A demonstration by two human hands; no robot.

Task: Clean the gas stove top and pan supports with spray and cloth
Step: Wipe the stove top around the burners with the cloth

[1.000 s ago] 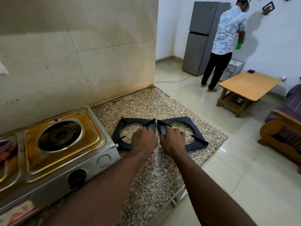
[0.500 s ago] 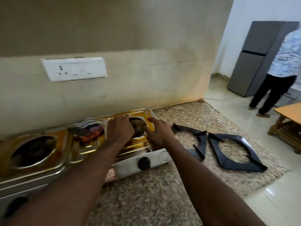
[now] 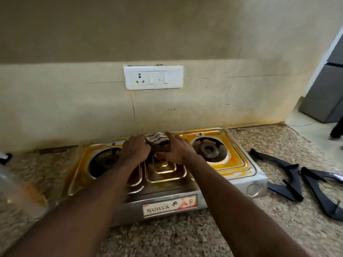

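A two-burner steel gas stove (image 3: 241,175) with yellow-orange staining sits against the wall, both burners bare. A striped cloth (image 3: 157,140) lies bunched at the back middle of the stove top. My left hand (image 3: 136,148) and my right hand (image 3: 176,150) both grip the cloth, one on each side. Two black pan supports (image 3: 289,175) (image 3: 324,193) lie on the granite counter to the right of the stove.
A clear plastic bottle (image 3: 16,193), blurred, stands at the left edge on the counter (image 3: 167,238). A white switch and socket plate (image 3: 153,77) is on the wall above the stove. A grey fridge (image 3: 326,93) and a person's foot (image 3: 336,134) show at the far right.
The view swung left from the pan supports to the stove. My hands left the supports on the counter, passed over the right burner and now grip the cloth at the stove's middle.
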